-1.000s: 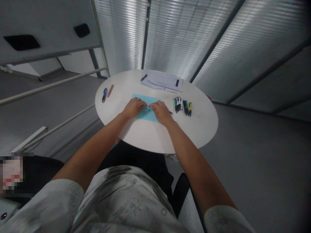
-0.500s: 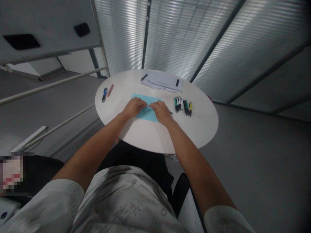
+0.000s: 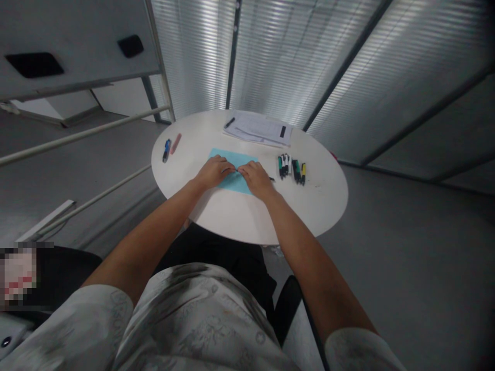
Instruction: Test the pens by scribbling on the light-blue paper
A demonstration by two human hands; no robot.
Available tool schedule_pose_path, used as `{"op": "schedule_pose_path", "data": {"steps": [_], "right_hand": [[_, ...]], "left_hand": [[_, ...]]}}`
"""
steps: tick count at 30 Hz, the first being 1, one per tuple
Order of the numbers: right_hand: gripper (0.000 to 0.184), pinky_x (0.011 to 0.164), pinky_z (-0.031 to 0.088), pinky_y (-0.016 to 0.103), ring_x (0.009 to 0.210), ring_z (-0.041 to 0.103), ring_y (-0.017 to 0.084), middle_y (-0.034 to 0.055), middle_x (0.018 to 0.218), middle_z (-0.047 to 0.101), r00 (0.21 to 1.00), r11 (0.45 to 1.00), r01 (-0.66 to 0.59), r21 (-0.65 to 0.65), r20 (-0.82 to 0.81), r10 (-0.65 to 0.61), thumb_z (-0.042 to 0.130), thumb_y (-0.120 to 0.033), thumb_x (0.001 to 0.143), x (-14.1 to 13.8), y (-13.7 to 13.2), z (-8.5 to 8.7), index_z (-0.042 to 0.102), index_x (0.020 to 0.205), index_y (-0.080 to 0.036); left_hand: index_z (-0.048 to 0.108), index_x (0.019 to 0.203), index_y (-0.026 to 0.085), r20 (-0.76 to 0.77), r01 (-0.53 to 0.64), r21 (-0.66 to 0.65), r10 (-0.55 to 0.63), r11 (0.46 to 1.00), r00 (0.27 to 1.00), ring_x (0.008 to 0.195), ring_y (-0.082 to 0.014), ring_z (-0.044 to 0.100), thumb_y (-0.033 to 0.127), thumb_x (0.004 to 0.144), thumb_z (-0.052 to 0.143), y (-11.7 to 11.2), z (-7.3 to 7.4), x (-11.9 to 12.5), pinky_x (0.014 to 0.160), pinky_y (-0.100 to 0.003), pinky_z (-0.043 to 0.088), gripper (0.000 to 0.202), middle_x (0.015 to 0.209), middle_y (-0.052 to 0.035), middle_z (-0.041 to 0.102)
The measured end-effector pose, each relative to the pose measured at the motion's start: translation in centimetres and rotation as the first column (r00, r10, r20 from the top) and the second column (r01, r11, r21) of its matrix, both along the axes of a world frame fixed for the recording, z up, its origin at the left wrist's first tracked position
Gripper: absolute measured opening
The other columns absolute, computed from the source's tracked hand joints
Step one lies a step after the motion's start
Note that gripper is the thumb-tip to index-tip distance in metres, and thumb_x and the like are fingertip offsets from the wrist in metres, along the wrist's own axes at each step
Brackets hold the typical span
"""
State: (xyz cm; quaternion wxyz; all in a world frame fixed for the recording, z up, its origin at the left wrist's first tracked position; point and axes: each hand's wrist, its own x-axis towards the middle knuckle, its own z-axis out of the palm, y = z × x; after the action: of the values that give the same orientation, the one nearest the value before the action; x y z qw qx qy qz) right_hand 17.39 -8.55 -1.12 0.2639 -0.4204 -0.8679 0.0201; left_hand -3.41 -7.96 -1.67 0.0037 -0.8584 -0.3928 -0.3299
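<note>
"Can we read any words here?"

"No, we can't. The papers at the far side of the table have lines of print, but they are too small for us to read."

"What about the pens?"

"We see white and colored bits on them, but we can't make out any letters."

"And the blue sheet?"

"We can't read anything on that one either."
</note>
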Motion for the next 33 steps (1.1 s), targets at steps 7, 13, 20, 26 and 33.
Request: {"op": "schedule_pose_path", "data": {"steps": [7, 13, 20, 26, 33], "right_hand": [[0.025, 0.092, 0.041, 0.04, 0.098, 0.052, 0.024, 0.0095, 0.1, 0.062, 0.997, 0.998, -0.059, -0.011, -0.048, 0.058, 0.042, -0.031, 0.098, 0.1, 0.0, -0.1, 0.065, 0.103, -0.02], [0.02, 0.091, 0.043, 0.042, 0.1, 0.054, 0.025, 0.0094, 0.103, 0.064, 0.994, 0.997, -0.053, -0.06, -0.097, 0.047, 0.051, -0.019, 0.089, 0.1, 0.0, -0.3, 0.06, 0.107, -0.021], [0.022, 0.091, 0.043, 0.041, 0.101, 0.056, 0.024, 0.0086, 0.106, 0.066, 0.994, 0.993, -0.093, -0.078, -0.063, 0.088, 0.047, -0.025, 0.094, 0.1, 0.1, -0.1, 0.062, 0.11, -0.023], [0.025, 0.092, 0.043, 0.039, 0.101, 0.057, 0.024, 0.0093, 0.106, 0.066, 0.992, 0.993, -0.103, -0.059, -0.081, 0.098, 0.045, -0.028, 0.097, 0.1, 0.0, 0.0, 0.063, 0.112, -0.021], [0.025, 0.092, 0.043, 0.039, 0.102, 0.058, 0.024, 0.0094, 0.107, 0.066, 0.992, 0.995, -0.073, -0.072, -0.109, 0.065, 0.045, -0.03, 0.096, 0.0, 0.1, 0.0, 0.063, 0.111, -0.021]], "left_hand": [[0.074, 0.092, 0.018, -0.031, 0.003, -0.004, -0.003, 1.0, 1.0, 0.082, -0.0201, 0.061, 0.035, 0.093, 0.049, -0.5, 0.5, 0.3, 0.081, -0.037, 0.044, 0.03, 0.088, -0.0089, 0.072], [0.074, 0.095, 0.019, -0.051, -0.015, -0.016, 0.015, 1.0, 0.999, 0.083, -0.0207, 0.06, 0.034, 0.093, 0.049, -0.5, 0.3, 0.2, 0.081, -0.037, 0.044, 0.028, 0.089, -0.0092, 0.071], [0.073, 0.097, 0.02, -0.037, -0.018, -0.028, 0.017, 0.999, 0.999, 0.084, -0.0204, 0.059, 0.031, 0.09, 0.052, -0.4, 0.2, 0.2, 0.082, -0.037, 0.043, 0.025, 0.09, -0.0092, 0.071], [0.071, 0.1, 0.019, -0.011, -0.022, -0.05, 0.021, 0.999, 1.0, 0.086, -0.0213, 0.059, 0.031, 0.088, 0.055, -0.6, 0.3, 0.3, 0.084, -0.038, 0.042, 0.024, 0.09, -0.0085, 0.07], [0.064, 0.114, 0.019, 0.049, -0.312, -0.01, 0.312, 0.95, 0.949, 0.099, -0.0308, 0.055, 0.025, 0.078, 0.058, -1.5, 0.6, 0.1, 0.086, -0.047, 0.039, 0.037, 0.101, -0.0138, 0.065]]}}
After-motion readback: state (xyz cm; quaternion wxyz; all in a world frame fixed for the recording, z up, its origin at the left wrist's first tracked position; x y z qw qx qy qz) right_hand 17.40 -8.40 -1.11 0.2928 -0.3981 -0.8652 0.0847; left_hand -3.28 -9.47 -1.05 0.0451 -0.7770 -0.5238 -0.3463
